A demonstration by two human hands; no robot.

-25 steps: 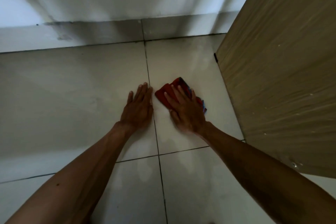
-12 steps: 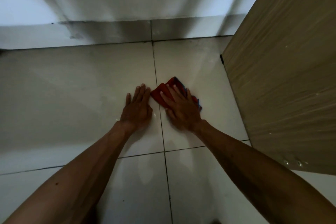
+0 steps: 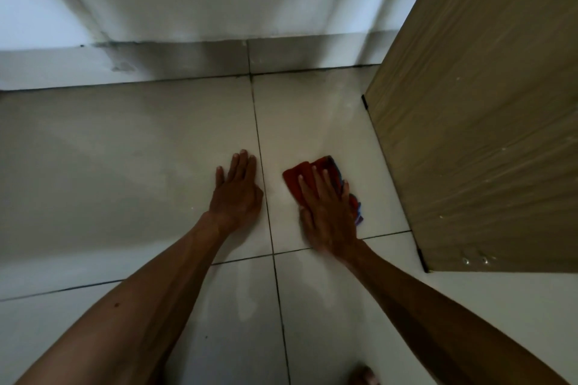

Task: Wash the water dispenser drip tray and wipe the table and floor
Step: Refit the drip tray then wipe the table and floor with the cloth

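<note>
A red cloth [image 3: 298, 178] with a blue edge lies flat on the pale tiled floor [image 3: 131, 150]. My right hand [image 3: 328, 212] presses down on it with straight, spread fingers, covering most of it. My left hand [image 3: 236, 194] rests flat on the tile just left of the grout line, fingers straight and together, holding nothing. About a hand's width of bare tile separates the two hands. The drip tray is not in view.
A wooden cabinet side panel [image 3: 488, 122] stands upright close to the right of the cloth. The white wall and its tiled skirting [image 3: 187, 62] run across the back. A toe [image 3: 364, 377] shows at the bottom edge.
My right hand has slid the cloth to the right and toward me, away from the left hand and closer to the cabinet. The left hand has stayed planted on the tile.
</note>
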